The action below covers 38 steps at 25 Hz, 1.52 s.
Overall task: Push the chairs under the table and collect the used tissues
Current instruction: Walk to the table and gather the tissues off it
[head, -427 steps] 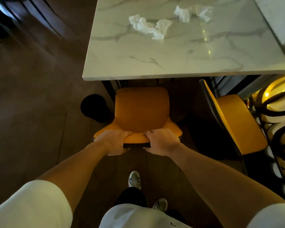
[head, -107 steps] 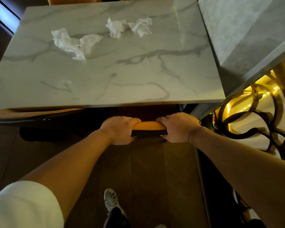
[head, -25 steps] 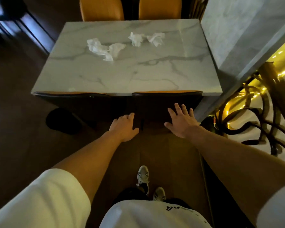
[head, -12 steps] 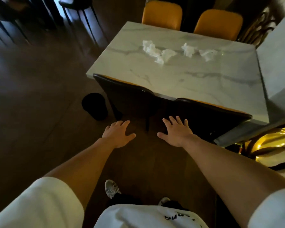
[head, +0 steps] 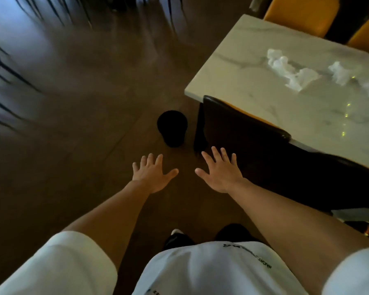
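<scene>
White sleeves and shirt hem at bottom edge, dark shoes below. Left hand (head: 152, 174) spread wide, palm down, empty, over bare wood floor (head: 73, 145). Right hand (head: 221, 172) likewise splayed and empty, fingertips just short of near chair back (head: 243, 133). Both near chairs tucked under marble table (head: 232, 77), dark backs against its edge. Black round bin (head: 172, 127) on floor beside table corner. Crumpled tissues (head: 290, 70) uncollected on tabletop, well apart from both hands. Two orange chairs (head: 303, 13) at far side. Background blurred.
</scene>
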{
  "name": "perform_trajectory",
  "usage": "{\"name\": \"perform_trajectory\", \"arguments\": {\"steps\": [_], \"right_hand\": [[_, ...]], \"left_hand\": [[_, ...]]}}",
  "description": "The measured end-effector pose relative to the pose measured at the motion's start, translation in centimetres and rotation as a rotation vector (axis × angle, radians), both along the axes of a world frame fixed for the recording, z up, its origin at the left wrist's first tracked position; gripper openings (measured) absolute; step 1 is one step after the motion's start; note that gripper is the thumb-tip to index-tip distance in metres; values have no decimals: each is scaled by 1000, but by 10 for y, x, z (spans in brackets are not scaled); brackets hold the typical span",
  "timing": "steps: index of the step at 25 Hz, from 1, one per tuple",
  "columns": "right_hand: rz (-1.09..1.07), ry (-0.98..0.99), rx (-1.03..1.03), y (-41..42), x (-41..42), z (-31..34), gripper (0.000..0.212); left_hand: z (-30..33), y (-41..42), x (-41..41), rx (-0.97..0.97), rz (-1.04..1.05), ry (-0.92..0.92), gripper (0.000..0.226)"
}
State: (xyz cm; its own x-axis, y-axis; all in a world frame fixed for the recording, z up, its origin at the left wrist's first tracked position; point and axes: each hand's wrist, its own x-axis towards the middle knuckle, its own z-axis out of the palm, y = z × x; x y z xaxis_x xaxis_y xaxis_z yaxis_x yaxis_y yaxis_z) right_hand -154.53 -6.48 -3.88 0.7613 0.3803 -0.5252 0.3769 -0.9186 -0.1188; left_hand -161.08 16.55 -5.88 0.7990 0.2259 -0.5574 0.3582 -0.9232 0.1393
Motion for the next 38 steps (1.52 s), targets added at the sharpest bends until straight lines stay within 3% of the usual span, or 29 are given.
{"name": "perform_trajectory", "arguments": {"steps": [10, 21, 29, 38], "right_hand": [[120, 9, 37, 152, 125, -46, 81], [247, 85, 37, 284, 274, -42, 81], [101, 153, -34, 380, 360, -77, 81], [-227, 90, 19, 491, 480, -63, 82]], "left_hand": [[-14, 128, 69, 66, 141, 64, 98], [4, 240, 198, 59, 287, 102, 96], [-36, 354, 307, 5, 173, 126, 95], [-33, 495, 492, 32, -146, 116, 94]]}}
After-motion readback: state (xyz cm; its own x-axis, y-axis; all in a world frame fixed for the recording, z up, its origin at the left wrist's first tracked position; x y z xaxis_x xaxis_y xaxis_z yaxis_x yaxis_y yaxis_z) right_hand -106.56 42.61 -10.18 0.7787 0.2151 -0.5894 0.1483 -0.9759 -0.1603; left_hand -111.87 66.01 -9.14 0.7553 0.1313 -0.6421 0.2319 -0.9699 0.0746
